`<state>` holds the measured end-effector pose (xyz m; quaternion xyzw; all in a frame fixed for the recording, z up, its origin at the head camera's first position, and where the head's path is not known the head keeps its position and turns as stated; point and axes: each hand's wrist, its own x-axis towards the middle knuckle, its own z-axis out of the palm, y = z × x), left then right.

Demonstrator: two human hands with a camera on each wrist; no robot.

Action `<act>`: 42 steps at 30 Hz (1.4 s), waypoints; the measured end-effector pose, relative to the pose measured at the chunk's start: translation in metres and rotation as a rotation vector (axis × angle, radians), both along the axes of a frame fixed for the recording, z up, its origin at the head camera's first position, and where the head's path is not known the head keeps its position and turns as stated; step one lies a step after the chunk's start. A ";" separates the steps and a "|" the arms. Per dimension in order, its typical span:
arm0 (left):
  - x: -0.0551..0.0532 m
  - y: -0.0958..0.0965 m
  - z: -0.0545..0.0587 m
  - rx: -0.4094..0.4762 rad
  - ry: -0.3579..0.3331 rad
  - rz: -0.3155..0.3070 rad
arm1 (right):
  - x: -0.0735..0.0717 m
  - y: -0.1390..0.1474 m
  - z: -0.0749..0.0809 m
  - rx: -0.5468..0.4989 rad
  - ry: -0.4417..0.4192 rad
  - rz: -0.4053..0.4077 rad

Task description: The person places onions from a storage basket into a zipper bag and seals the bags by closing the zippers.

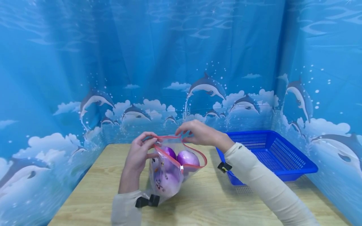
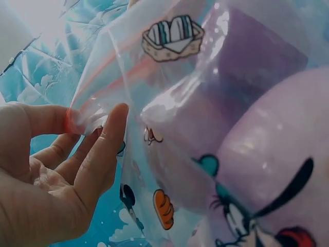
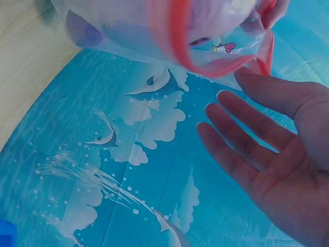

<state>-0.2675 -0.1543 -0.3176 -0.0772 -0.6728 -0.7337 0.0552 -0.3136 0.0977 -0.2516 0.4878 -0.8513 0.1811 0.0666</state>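
Note:
A clear zip bag [image 1: 167,185] with a red zip edge and printed cartoon figures stands upright on the table, its mouth spread. Several rounded, glossy purple things [image 1: 186,158] fill it; their exact kind is unclear through the plastic. In the head view, my left hand [image 1: 138,152] pinches the left corner of the mouth. The left wrist view shows the thumb and a finger of the left hand [image 2: 61,159] at the red edge. My right hand [image 1: 199,133] pinches the far edge, the other fingers of that right hand [image 3: 277,139] extended. A white slider [image 1: 182,168] sits on the near edge.
A blue plastic basket [image 1: 294,172] with slatted walls stands right of the bag, partly behind my right forearm. The wooden table [image 1: 198,204] lies beneath. Blue dolphin-printed curtains [image 1: 169,62] hang behind it and at both sides.

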 end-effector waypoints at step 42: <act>-0.002 -0.011 -0.010 -0.410 0.075 0.001 | 0.020 0.062 -0.066 -0.840 -0.114 -0.519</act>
